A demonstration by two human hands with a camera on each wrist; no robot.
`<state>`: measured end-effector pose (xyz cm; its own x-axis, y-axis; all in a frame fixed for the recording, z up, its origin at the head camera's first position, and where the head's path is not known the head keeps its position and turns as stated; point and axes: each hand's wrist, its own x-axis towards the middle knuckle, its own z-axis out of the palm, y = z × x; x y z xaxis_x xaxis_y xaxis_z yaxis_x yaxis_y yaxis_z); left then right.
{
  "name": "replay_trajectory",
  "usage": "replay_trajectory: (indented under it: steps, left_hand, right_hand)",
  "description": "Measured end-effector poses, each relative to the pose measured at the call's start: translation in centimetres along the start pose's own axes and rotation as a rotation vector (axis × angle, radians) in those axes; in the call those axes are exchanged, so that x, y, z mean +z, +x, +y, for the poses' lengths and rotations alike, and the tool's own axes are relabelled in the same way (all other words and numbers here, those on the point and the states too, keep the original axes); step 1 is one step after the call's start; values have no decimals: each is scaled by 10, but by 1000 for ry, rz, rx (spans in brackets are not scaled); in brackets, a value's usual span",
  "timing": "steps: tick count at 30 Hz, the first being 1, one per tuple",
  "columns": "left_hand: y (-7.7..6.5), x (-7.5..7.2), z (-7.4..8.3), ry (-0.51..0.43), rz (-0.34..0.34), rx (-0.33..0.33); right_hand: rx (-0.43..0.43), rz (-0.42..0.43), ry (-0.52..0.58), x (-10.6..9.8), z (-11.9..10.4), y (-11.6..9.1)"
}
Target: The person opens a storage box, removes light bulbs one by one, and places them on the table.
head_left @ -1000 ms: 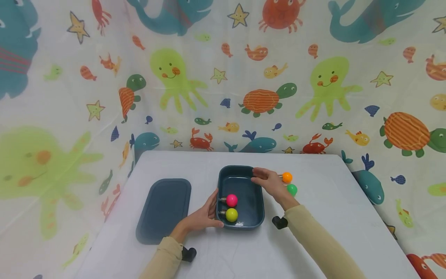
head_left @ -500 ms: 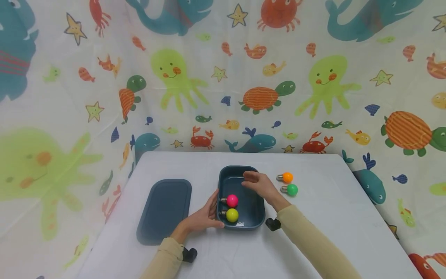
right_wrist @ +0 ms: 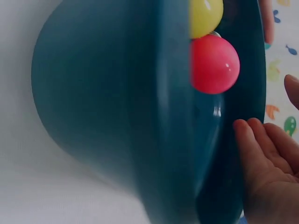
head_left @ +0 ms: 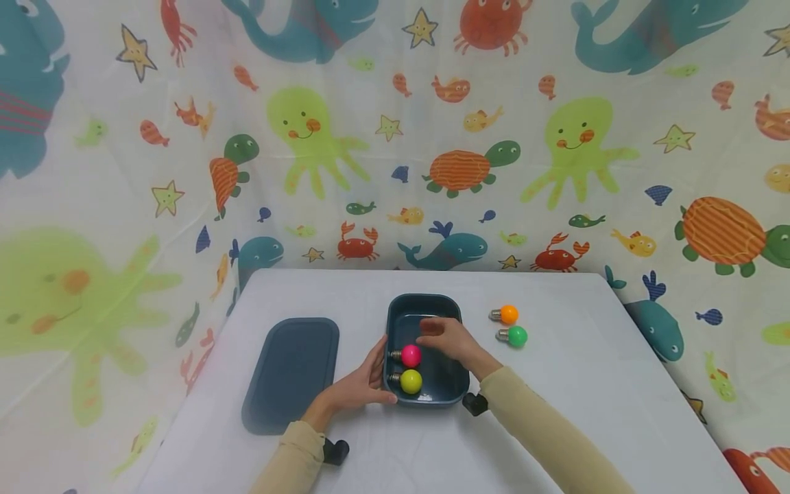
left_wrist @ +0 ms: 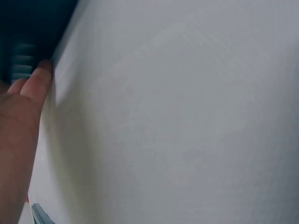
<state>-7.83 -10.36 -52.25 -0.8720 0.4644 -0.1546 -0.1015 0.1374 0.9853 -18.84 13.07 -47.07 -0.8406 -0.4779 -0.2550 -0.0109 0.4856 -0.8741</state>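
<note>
A dark blue rectangular box (head_left: 435,391) stands uncovered on the table. Inside, along its left wall, lie a pink round light bulb (head_left: 411,355) and a yellow one (head_left: 411,381), metal screw bases pointing left. My left hand (head_left: 361,386) rests against the box's near left corner, thumb at the front and fingers along the left side. My right hand (head_left: 448,339) hovers over the box with nothing in it, fingertips close to the pink bulb in the head view. In the right wrist view the right fingers (right_wrist: 250,144) are extended and overlap the box's inside.
A matching dark blue lid (head_left: 291,374) lies flat left of the box. To the right, an orange bulb (head_left: 509,315) and a green bulb (head_left: 516,336) lie on the white tabletop (head_left: 574,384). A curtain with sea animals (head_left: 457,170) hangs behind the table.
My right hand has moved left and nearer, from the box's far right corner to over its middle, uncovering the orange and green bulbs. My left hand has stayed in place.
</note>
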Motion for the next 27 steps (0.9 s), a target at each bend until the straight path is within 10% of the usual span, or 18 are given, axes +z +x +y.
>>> replay_trajectory:
  steps: [27]
  left_hand:
    - [-1,0,0,-3,2,6]
  right_hand:
    - [83,-4,-83,26,2,1]
